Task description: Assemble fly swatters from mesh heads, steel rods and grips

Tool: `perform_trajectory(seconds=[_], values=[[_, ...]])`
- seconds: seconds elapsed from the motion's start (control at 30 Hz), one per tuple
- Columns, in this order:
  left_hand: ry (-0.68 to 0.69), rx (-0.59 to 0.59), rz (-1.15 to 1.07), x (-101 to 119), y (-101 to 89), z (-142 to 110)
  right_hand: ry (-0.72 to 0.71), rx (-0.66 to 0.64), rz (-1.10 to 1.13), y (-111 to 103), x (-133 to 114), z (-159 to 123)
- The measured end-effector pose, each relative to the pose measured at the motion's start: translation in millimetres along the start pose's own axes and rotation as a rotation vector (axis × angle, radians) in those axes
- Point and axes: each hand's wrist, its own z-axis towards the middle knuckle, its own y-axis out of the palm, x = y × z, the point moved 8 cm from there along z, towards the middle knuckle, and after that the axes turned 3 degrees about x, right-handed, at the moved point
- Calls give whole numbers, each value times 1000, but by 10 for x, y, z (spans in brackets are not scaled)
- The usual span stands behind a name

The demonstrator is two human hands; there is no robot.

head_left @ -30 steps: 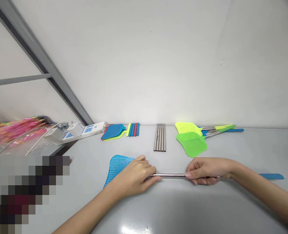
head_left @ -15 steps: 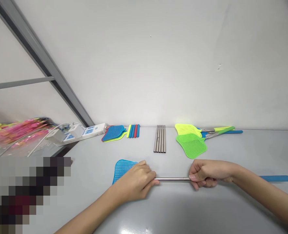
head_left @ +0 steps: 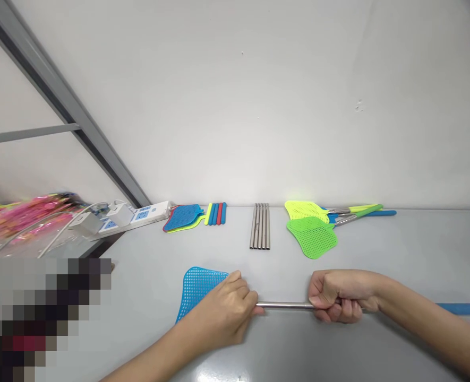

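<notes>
The blue fly swatter (head_left: 284, 305) runs sideways in front of me, through both my hands.
Its mesh head (head_left: 201, 286) shows past my left hand (head_left: 235, 307), bare metal rod (head_left: 272, 305) spans the gap between my hands, and its blue handle (head_left: 463, 309) emerges beyond my right arm (head_left: 421, 313). My left fingers are wrapped around the swatter near the head; my right hand (head_left: 335, 296) is curled tight around the rod, thumb against it. Farther back on the grey table (head_left: 139, 286) lie five metal tubes (head_left: 260, 227), with a green swatter (head_left: 313, 236) to their right.
</notes>
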Motion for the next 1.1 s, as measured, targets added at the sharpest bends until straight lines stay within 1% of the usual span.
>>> perform_trajectory(seconds=[0.1, 0.23, 0.47, 0.57, 0.67, 0.77, 0.9, 1.0, 1.1], values=[[12, 29, 0, 31, -26, 4, 24, -17, 15, 37, 25, 16], [18, 38, -5, 63, -13, 12, 30, -18, 18, 56, 49, 29], [15, 22, -45, 128, 54, 13, 59, 42, -35, 63, 70, 17], [3, -6, -77, 124, 88, 15, 61, 79, -58, 59, 52, 12], [-25, -64, -110, 75, 124, 51, 43, 111, -90, 20, 11, -1], [-66, -108, -136, -21, 125, 121, -16, 135, -115, -50, -74, -19], [-97, -86, -162, -157, 77, 198, -113, 134, -107, -121, -192, -28], [-113, -70, -185, -214, 80, 210, -135, 133, -122, -162, -218, -21], [-110, -77, -201, -217, 114, 208, -149, 140, -152, -197, -232, -24]])
